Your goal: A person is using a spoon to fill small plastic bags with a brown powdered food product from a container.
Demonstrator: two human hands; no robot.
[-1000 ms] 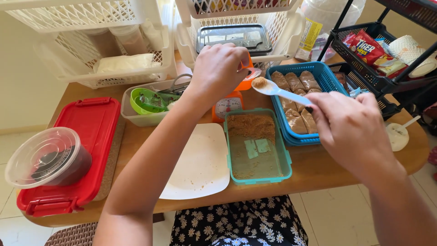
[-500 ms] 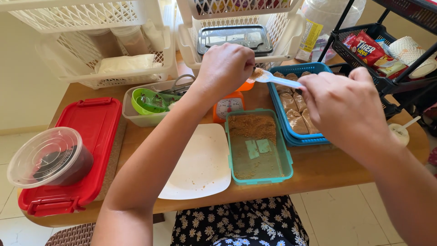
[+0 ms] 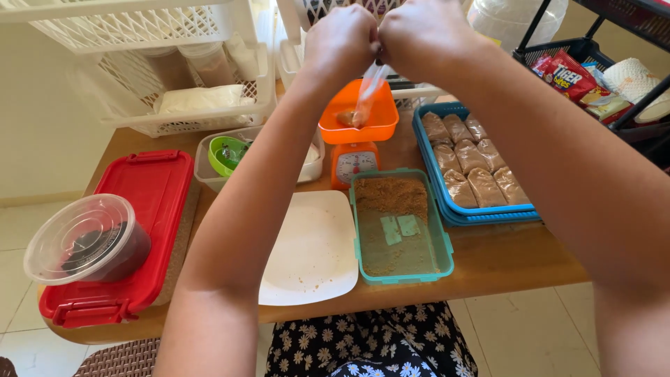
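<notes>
Both hands (image 3: 380, 38) now raised together — small bag (image 3: 364, 98) over orange scale (image 3: 357, 126).

A small clear plastic bag (image 3: 368, 94) hangs upright from 2 raised hands, its mouth gathered between the left hand (image 3: 340, 43) and the right hand (image 3: 423, 33), which press together at the top of the view. The bag is long, narrow and mostly empty; a small lump of brown powder sits at its bottom end. That lower end dips into the orange pan of a small kitchen scale (image 3: 357, 132), though whether it rests on the pan or hangs just above cannot be told. The scale stands on the wooden table, its round white dial facing the person, just behind a teal tub (image 3: 400, 227) that holds the same brown powder, heaped at the far end.
</notes>
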